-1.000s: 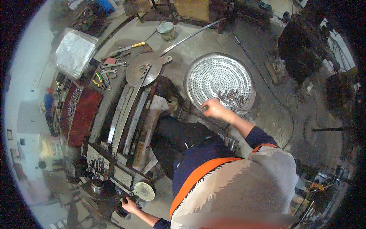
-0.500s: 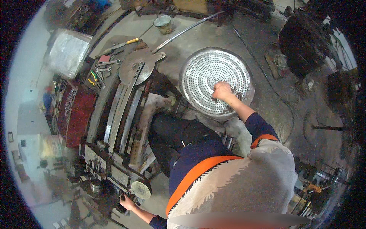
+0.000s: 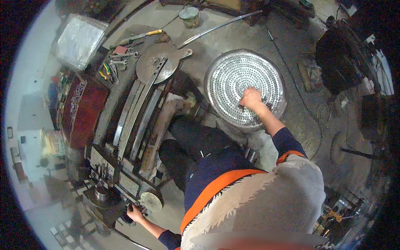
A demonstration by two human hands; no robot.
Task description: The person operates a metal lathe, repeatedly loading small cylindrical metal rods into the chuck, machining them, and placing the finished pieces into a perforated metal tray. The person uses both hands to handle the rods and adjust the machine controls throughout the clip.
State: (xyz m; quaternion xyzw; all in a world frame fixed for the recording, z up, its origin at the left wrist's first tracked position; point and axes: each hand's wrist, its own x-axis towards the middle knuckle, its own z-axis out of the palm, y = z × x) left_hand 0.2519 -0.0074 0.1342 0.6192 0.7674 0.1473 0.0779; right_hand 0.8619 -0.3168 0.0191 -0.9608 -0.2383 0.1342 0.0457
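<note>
My right hand (image 3: 251,99) is over a round metal plate (image 3: 225,68) full of small holes, right of centre, its fingers curled down toward the surface. What they hold, if anything, is hidden. Small dark pieces (image 3: 267,106) lie on the plate beside the wrist. Far off at lower left, my left hand (image 3: 135,213) is closed around a dark part of a machine, close to a pale round disc (image 3: 151,201). The fingertips are partly hidden there. Long metal rails (image 3: 143,121) run from that machine up to a flat steel disc (image 3: 156,64) with a slotted bar across it.
Several wrenches (image 3: 118,62), yellow-green pliers (image 3: 105,71) and a yellow-handled tool (image 3: 154,32) lie on the bench at upper left. Behind stands a bucket (image 3: 189,17), with a long metal bar (image 3: 218,29) nearby. A cable (image 3: 293,85) crosses the floor at right.
The whole view has shifted slightly, moving the perforated plate to the right in the picture. Both hands stay at about the same places on the plate and machine.
</note>
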